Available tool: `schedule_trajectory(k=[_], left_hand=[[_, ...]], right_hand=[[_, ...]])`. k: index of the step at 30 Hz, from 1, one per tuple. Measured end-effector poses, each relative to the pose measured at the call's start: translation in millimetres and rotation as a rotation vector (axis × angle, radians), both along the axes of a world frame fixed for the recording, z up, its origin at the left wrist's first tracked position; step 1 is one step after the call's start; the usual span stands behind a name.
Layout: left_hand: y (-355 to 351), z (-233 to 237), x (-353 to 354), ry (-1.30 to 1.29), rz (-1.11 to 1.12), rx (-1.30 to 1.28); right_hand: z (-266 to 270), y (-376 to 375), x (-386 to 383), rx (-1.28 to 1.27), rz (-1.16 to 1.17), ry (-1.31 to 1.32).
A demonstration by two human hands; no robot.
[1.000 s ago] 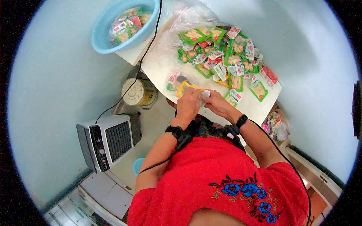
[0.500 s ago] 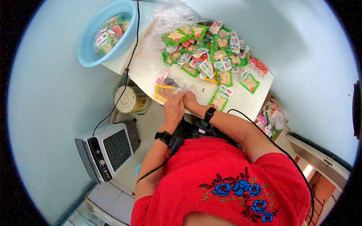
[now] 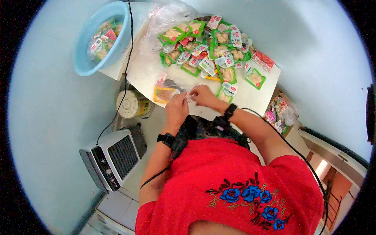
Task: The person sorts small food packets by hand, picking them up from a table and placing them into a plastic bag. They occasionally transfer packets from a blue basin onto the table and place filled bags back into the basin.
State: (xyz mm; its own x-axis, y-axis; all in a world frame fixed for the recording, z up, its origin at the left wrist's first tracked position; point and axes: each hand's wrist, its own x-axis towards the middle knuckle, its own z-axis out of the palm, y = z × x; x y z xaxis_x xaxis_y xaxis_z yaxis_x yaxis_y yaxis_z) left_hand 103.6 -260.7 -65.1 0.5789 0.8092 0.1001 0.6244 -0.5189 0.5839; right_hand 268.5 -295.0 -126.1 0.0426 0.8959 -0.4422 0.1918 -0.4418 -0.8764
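At the near edge of the table, my left hand (image 3: 177,111) pinches the edge of a clear plastic bag (image 3: 182,87). My right hand (image 3: 205,96) is closed on the same bag edge, a short way to the right, with its fingertips close to the left ones. Under or inside the clear film lie an orange-edged food packet (image 3: 163,94) and a dark item, left of my hands. A green-edged packet (image 3: 226,94) lies flat just beyond my right hand.
A heap of sealed food packets (image 3: 219,51) covers the back of the white table (image 3: 141,74). Crumpled clear bags (image 3: 168,15) lie at its left. Around it are a blue basin (image 3: 80,58) with packets, a lidded bucket (image 3: 129,105), an air cooler (image 3: 111,158) and hanging black cables.
My hands have drawn slightly apart, the right one moving up and to the right with the bag edge between them. The whole view has shifted a little.
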Motion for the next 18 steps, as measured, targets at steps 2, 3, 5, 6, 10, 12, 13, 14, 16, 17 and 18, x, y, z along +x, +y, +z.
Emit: schedule_trajectory(k=[2, 3, 5, 6, 10, 12, 13, 14, 16, 17, 18], left_hand=[[1, -3, 1, 0.033, 0.005, 0.027], [1, -4, 1, 0.022, 0.011, 0.013], [0, -4, 2, 0.001, 0.021, -0.012], [0, -4, 3, -0.002, 0.019, -0.011], [0, 1, 4, 0.019, -0.007, -0.041], [0, 4, 4, 0.019, -0.004, -0.053], [-1, 3, 4, 0.009, 0.007, -0.055], [-1, 4, 4, 0.0, 0.016, -0.054], [0, 6, 4, 0.014, 0.009, -0.029], [0, 7, 4, 0.019, 0.005, -0.019], [0, 7, 5, 0.062, 0.002, -0.048]], right_hand=[[14, -8, 40, 0.205, 0.205, -0.587], [16, -17, 59, 0.119, 0.186, -0.674], [18, -35, 90, 0.17, 0.107, -0.819], [16, -43, 98, 0.144, 0.118, -0.858], [4, -70, 102, 0.081, 0.078, -0.962], [-2, -71, 100, 0.007, 0.003, -0.954], [-8, -72, 101, -0.028, 0.027, -0.906], [-15, -76, 106, -0.062, 0.049, -0.857], [-24, -80, 113, -0.052, 0.087, -0.808], [-27, -85, 114, -0.011, 0.104, -0.805], [-28, -90, 119, 0.028, 0.121, -0.806]])
